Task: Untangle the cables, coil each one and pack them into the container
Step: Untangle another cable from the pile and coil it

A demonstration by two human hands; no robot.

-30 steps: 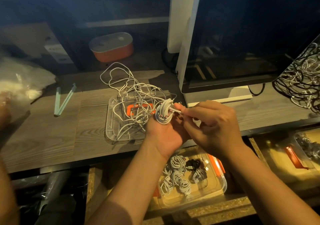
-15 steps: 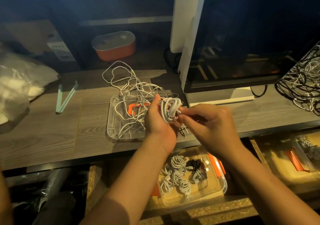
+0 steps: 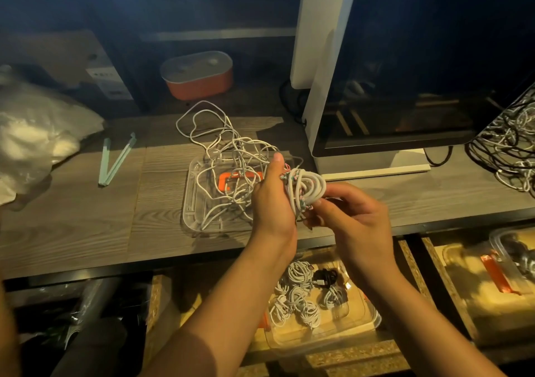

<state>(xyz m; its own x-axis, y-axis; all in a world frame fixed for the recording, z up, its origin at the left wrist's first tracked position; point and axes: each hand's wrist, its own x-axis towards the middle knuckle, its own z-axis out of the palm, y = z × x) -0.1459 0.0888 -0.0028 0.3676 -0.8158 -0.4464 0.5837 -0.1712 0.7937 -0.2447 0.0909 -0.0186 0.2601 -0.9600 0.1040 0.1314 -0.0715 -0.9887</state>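
The left hand (image 3: 272,202) grips a coiled white cable (image 3: 307,189) just above the front edge of the counter (image 3: 86,217), thumb pointing up and the loops resting against its fingers. The right hand (image 3: 357,220) has its fingers curled in and pinches the lower part of that same coil. Just behind the left hand, a loose tangle of white cables (image 3: 228,150) lies partly in a clear tray (image 3: 189,202) near the middle of the counter, with some loops spilling past the tray's back edge. Below the counter's front edge, on a lower shelf, stands the clear container (image 3: 347,330), holding several packed coils (image 3: 298,298), mostly white with one black. A monitor (image 3: 419,72) stands at the counter's back right, and a second tangle (image 3: 509,147) lies at the right edge.
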